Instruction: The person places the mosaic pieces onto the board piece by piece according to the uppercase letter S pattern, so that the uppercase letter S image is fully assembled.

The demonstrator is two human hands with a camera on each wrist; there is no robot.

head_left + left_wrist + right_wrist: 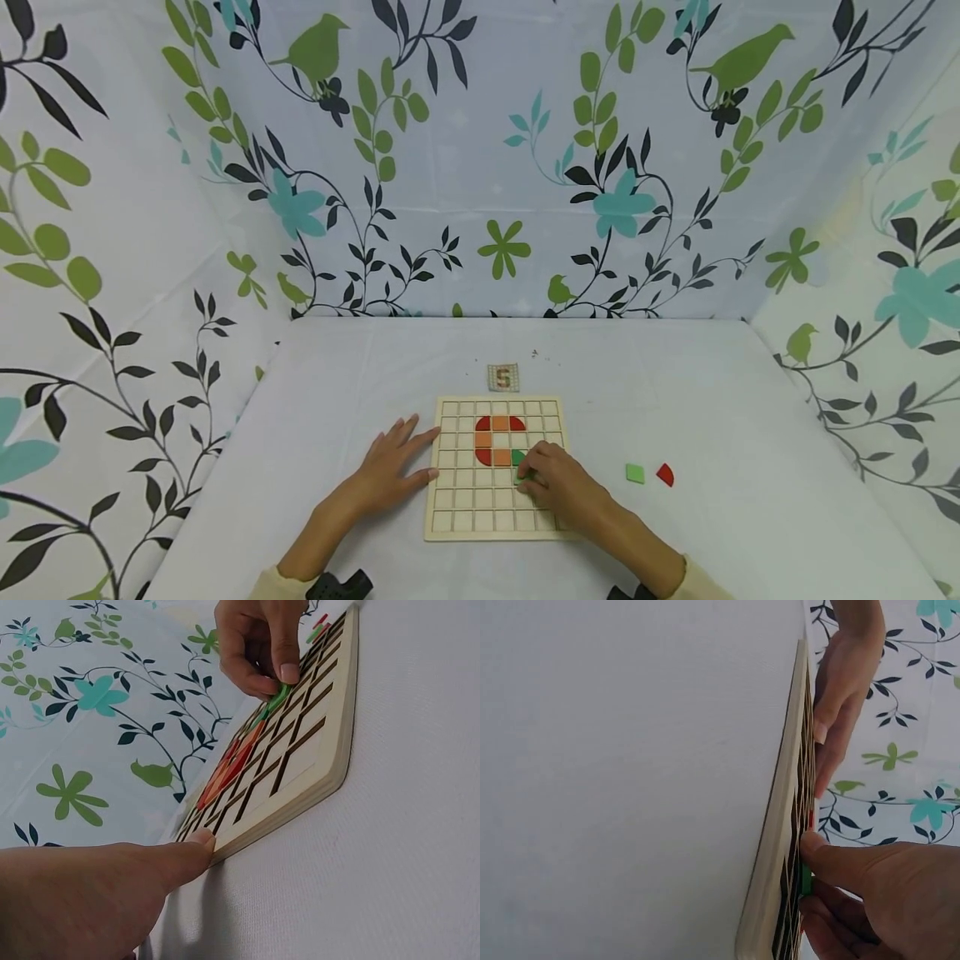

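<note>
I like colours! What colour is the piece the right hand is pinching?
Green piece, seen best in the left wrist view.

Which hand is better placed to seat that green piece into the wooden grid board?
The right hand. It already pinches the green piece over the grid board, beside the red and orange tiles. The left hand lies flat against the board's left edge, so it seems better suited to steadying.

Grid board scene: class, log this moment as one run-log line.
left hand: flat, steadying grid board edge | right hand: pinching green tile over board | spare: green square, red piece on table
</note>
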